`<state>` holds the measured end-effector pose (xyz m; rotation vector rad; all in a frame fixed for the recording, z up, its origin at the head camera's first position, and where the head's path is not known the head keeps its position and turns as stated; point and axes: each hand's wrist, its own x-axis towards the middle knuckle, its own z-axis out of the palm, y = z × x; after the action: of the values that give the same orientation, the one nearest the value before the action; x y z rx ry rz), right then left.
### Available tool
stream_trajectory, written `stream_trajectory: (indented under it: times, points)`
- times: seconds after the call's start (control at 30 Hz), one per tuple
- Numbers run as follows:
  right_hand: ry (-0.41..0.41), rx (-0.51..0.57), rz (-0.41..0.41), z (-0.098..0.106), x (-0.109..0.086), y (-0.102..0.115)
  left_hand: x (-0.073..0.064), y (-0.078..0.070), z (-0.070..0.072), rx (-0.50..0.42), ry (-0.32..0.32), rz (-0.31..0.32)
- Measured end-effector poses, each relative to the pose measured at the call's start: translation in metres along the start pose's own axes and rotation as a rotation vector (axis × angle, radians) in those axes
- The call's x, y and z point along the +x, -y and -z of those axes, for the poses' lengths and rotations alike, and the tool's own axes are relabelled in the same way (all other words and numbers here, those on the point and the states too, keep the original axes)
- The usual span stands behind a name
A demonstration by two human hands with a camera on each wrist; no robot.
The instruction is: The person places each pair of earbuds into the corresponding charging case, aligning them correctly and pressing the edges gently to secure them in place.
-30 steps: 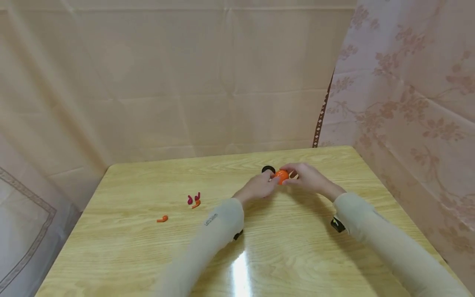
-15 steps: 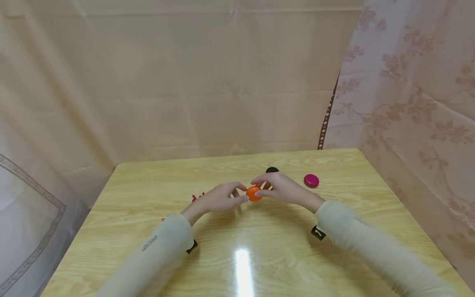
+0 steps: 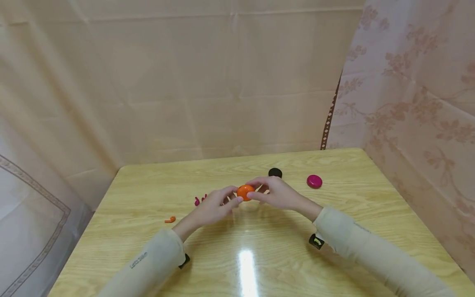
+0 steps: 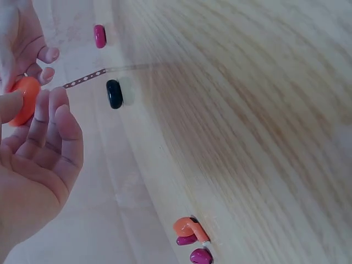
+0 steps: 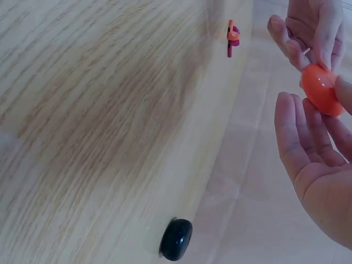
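Observation:
Between my two hands is an orange rounded earbud case (image 3: 245,192), held up over the middle of the table, and its lid looks closed. My left hand (image 3: 214,206) pinches its left side between thumb and fingers. On the opposite side my right hand (image 3: 279,194) grips it, thumb across the front. The left wrist view shows the same orange case (image 4: 25,101) with fingertips of both hands around it. An orange earbud (image 3: 170,219) lies on the table left of my left hand. Magenta earbuds (image 4: 201,256) lie near another orange earbud (image 4: 190,227), which my left hand hides in the head view.
Behind my right hand a black round case (image 3: 275,172) lies on the wooden table (image 3: 289,255). A magenta round case (image 3: 314,181) lies farther right. Beige cloth (image 3: 185,82) hangs behind the table's back edge, and floral cloth (image 3: 415,103) hangs along the right.
Both hands have brought the orange case left and closer to me from near the black case. The magenta case, earlier hidden behind the right hand, shows now.

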<state>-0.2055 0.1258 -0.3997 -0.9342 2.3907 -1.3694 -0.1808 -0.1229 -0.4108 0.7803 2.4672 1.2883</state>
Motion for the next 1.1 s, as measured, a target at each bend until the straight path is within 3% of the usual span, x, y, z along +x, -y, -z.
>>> stream_trajectory:
  times: [0.23,0.37,0.53,0.7,1.1]
  points:
    - [-0.029,-0.02,-0.001,-0.0015,-0.0024,0.0008,0.0,-0.0006,-0.0034,-0.032,-0.002,-0.021]
    - [-0.04,-0.057,0.016,-0.0029,-0.0011,0.0017,-0.0003,0.0001,-0.0019,-0.006,0.008,-0.009]
    - [-0.005,-0.131,0.106,-0.004,-0.0007,0.0026,-0.0003,0.001,0.0005,0.059,-0.013,-0.028]
    - [0.014,-0.149,0.15,-0.0045,-0.0018,0.0043,-0.0007,0.0003,0.0029,0.051,-0.04,-0.066]
    - [-0.048,-0.093,0.054,-0.0067,-0.0022,0.0041,-0.0011,-0.0025,0.0025,-0.131,-0.137,-0.064]
